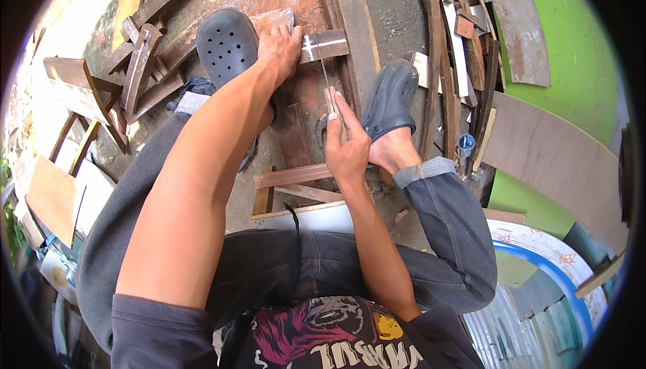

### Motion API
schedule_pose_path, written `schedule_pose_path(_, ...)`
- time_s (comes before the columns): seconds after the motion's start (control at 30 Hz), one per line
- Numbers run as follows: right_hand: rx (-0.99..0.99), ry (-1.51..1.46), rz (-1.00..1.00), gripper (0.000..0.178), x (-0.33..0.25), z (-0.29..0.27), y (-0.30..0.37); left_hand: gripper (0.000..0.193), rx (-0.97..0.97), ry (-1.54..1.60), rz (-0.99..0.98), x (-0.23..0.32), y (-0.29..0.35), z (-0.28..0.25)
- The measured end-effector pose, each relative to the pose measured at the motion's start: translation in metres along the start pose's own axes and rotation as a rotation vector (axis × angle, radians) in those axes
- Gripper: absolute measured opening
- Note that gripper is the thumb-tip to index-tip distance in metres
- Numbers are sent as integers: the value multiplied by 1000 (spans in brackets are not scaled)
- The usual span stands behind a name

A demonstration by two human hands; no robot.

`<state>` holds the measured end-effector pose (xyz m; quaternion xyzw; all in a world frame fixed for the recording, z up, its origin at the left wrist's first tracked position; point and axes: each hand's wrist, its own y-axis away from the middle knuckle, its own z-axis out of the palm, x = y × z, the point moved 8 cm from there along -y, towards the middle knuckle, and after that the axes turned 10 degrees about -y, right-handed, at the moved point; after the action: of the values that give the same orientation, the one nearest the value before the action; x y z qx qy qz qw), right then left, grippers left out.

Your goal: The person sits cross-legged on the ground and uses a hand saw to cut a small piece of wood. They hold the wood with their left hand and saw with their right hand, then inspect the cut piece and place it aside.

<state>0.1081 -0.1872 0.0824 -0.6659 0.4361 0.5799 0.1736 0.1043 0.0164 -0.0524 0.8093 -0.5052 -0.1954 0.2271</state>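
A short dark wooden block (333, 50), crossed with white lines, lies between two grey clogs (393, 96), its marking apparently done and any cutting seemingly unfinished, since it looks to be in one piece. Just below the block, the right hand (348, 153) grips a thin-bladed tool (325, 73) reaching up to it; at the block's left end the left hand (279, 49) curls, though what it grasps cannot be told.

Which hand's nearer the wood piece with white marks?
Left. The left hand is at the left end of the wood piece; the right hand is farther off, below it in the picture, gripping a thin-bladed tool.
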Motion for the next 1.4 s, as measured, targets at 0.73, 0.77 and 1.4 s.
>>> schedule_pose_path(0.73, -50, 14, 35, 39, 12, -6, 22, 53, -25, 23, -20, -1, -6, 12)
schedule_pose_path(0.77, -45, -2, 9, 39, 14, 3, 1, 53, -21, 23, -11, 2, -9, 6)
schedule_pose_path(1.4, -88, 54, 76, 40, -3, -44, 62, 54, -7, -4, -21, -3, 4, 5)
